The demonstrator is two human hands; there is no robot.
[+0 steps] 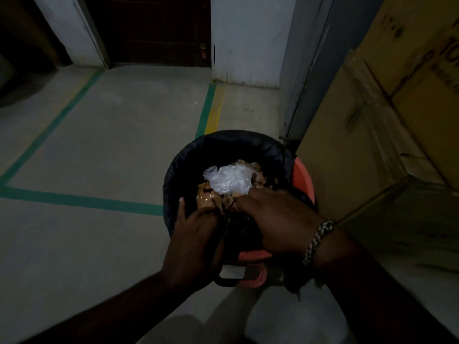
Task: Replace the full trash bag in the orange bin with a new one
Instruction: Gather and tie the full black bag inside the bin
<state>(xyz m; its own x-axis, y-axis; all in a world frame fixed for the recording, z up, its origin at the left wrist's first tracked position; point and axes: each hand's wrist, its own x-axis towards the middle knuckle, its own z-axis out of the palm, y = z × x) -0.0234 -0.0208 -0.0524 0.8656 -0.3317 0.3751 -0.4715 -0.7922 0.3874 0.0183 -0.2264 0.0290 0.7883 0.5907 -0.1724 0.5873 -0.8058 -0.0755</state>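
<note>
- Trash bag (223,145), black and full, sits in orange bin (303,175) on floor (99,145) beside cardboard boxes (360,145)
- Left hand (196,242) grip: fingers curled over bag's near edge, thumb outside
- Right hand (273,219) over waste (228,181); grip blurred, cannot tell
- Step: likely freeing bag from rim; next, gather edges and lift out

I see two bare hands, the left hand (196,242) and the right hand (275,219), each running back into an uncovered forearm as far as the edge of my view. Round the right wrist sits a braided cord bracelet (318,240), thick and rope-like, its pale and dark strands plaited into a chequered pattern. In this dim light I cannot make out finer detail.
</note>
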